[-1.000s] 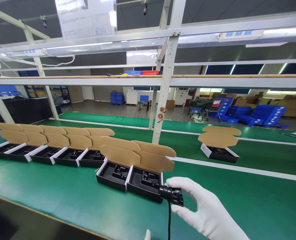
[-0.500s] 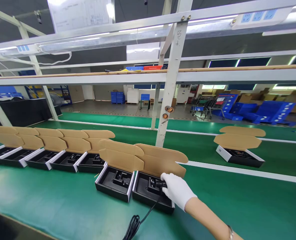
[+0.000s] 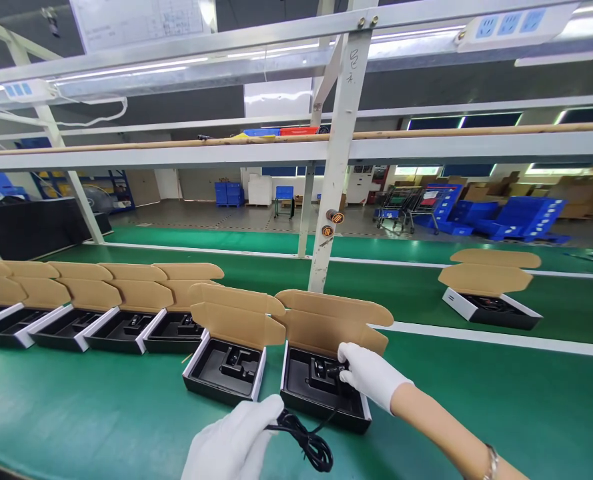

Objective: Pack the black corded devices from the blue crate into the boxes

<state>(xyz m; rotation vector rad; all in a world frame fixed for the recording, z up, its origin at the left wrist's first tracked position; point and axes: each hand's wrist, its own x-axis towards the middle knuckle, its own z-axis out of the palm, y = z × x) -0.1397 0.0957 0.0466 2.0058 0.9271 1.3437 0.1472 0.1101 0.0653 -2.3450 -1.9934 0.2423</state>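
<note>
Right grip is nearly closed, pinching a black cylindrical device in the open box beneath it. Left grip is closed on the coiled black cable.

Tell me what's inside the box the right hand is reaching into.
The box holds a black insert and a dark part pinched by the right hand; a black cable trails out the front. The hand hides the part's end and whatever lies beneath.

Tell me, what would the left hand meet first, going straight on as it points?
Beyond the cable it holds, probably the front wall of the box under the right hand; depth is unclear.
</note>
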